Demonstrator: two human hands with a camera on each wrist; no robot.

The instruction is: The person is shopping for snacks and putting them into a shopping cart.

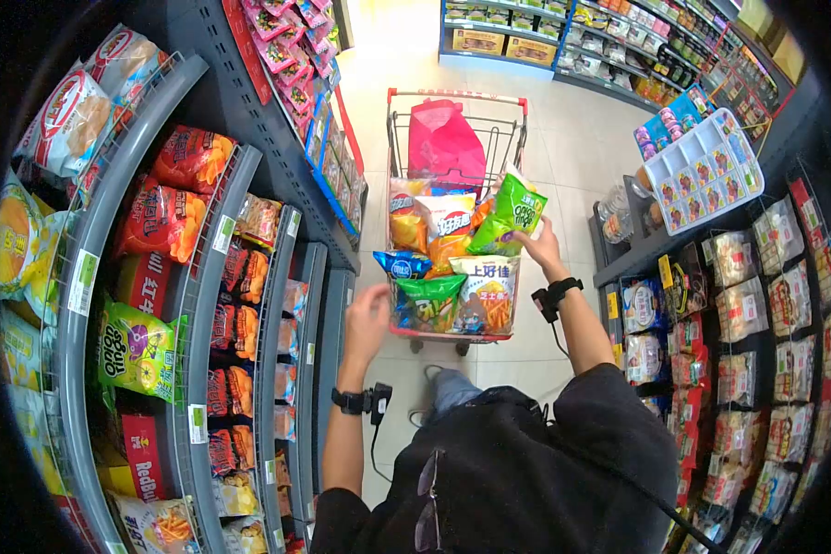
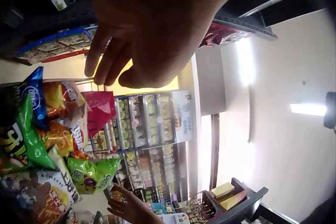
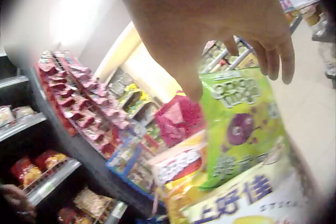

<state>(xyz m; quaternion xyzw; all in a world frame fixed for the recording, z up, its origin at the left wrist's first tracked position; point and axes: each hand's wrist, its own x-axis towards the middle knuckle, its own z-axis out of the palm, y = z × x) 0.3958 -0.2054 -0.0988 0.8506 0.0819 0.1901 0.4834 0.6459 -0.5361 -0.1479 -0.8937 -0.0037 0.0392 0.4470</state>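
My right hand (image 1: pixel 539 247) is at the right side of the shopping cart, its thumb and fingertips right at the edge of a green onion rings bag (image 1: pixel 508 220). In the right wrist view the thumb and spread fingers hang over the top of that bag (image 3: pixel 244 124). The bag leans among other snack bags. My left hand (image 1: pixel 367 319) is held with loosely bent fingers beside the cart's near left corner, holding nothing. Nearest to it are a blue bag (image 1: pixel 403 265) and a dark green bag (image 1: pixel 429 300). A white cheese-snack bag (image 1: pixel 485 286) stands beside them.
The red-rimmed shopping cart (image 1: pixel 457 94) holds a pink bag (image 1: pixel 443 138) at its far end. Snack shelves (image 1: pixel 189 342) line the left. Racks of packaged food (image 1: pixel 739 360) and a display tray (image 1: pixel 706 175) stand on the right. Tiled floor (image 1: pixel 563 129) runs between.
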